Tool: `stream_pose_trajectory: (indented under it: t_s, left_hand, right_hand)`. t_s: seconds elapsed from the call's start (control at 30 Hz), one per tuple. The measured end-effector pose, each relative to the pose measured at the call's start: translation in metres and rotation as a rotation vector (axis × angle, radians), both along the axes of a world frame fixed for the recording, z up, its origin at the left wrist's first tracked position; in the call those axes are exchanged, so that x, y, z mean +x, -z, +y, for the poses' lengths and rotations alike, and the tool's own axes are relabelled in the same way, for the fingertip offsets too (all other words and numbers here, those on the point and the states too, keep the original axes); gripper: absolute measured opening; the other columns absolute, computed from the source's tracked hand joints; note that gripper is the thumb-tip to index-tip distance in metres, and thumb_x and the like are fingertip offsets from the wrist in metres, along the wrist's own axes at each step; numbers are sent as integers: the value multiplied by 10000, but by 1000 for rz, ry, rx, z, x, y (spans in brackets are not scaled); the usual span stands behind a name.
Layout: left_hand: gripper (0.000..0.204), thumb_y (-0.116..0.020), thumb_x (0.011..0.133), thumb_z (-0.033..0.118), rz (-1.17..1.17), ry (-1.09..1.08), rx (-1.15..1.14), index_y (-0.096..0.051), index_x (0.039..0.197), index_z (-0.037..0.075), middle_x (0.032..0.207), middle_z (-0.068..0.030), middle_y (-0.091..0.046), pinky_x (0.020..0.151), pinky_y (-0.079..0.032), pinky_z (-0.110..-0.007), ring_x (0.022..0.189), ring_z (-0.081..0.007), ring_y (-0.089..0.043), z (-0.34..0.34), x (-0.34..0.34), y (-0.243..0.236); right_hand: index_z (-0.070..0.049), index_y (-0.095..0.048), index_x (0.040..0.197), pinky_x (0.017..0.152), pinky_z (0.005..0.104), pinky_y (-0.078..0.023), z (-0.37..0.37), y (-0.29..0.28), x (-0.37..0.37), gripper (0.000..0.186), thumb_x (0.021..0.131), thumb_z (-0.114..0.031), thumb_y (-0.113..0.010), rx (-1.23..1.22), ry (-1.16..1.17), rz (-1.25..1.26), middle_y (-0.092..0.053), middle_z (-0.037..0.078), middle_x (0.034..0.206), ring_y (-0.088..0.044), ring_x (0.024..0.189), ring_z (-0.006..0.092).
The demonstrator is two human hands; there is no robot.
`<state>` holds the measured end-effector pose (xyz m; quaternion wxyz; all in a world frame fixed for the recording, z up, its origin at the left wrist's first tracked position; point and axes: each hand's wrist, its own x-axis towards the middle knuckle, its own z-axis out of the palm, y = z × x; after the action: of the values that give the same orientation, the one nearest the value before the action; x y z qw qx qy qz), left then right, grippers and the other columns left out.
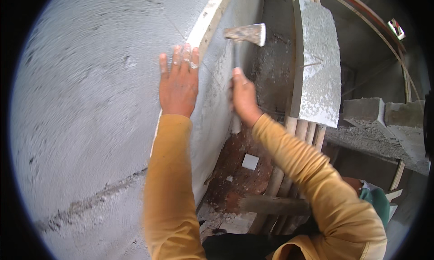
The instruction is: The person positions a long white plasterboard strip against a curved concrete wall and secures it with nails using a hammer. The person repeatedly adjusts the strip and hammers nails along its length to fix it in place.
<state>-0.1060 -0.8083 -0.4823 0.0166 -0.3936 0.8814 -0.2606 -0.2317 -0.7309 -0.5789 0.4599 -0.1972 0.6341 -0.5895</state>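
Observation:
My left hand (179, 83) lies flat, fingers stretched and whitened at the tips, over a long pale strip (210, 18) along the edge of the grey wall (90, 79). The strip looks like a wooden batten, and its lower part is mostly hidden by my left hand and sleeve. To the right, my right hand (245, 97) is wrapped round the handle of a hatchet (244, 33). The hatchet's head is raised beside the strip, apart from it, with its worn metal blade toward the right.
A grey, rough-faced slab (318, 61) rests on several wooden poles (312, 135) at the right. Concrete blocks (361, 109) stand beyond it. Below, a white square piece (250, 162) lies on the reddish, littered floor (221, 169). A green cloth (376, 200) shows at the lower right.

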Motion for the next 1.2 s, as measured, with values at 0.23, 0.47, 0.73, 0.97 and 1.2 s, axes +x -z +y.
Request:
stream_pose_trajectory:
  t_s: [0.23,0.47,0.73,0.97,1.2]
  left_hand:
    - [443,-700,874,364,1477,-606,484,-615,1146,25,1081,-132,-666,810,-500,-400,912,-272,-655,175,75,18]
    - [842,-396,928,685,2208,-1034,833,-357,1397,-13,1302,-206,-542,957,-432,-425,1168,-307,-568,180,112,49]
    - [948,-394,876,764,1999,-1012,875,-314,1452,16,1325,-221,-536,1027,-346,-441,1210,-316,-531,165,128,31]
    - [869,-441,891,703,2066,-1037,841,-377,1401,2,1285,-221,-563,1016,-330,-405,1174,-288,-549,160,129,35]
    - [889,-426,865,747,2005,-1067,799,-401,1381,23,1234,-193,-592,1024,-283,-412,1169,-266,-543,161,131,38]
  right_hand:
    - [59,-625,959,776,474,-495,-16,-62,-181,660,975,-566,-412,203,-415,998,-659,270,838,-654,836,423]
    - [55,-601,882,724,480,-484,-16,-101,-184,646,965,-565,-441,62,-374,1079,-635,258,769,-645,755,411]
    - [43,-604,859,708,504,-472,-66,-88,-147,656,950,-588,-453,2,-376,1117,-626,252,742,-624,746,424]
    - [39,-609,861,697,510,-475,-68,-69,-147,647,943,-588,-472,-17,-380,1109,-625,263,732,-626,740,439]
    - [-48,-572,842,502,268,-374,-15,-36,-94,470,957,-503,-537,-78,-251,518,-445,-42,646,-427,566,63]
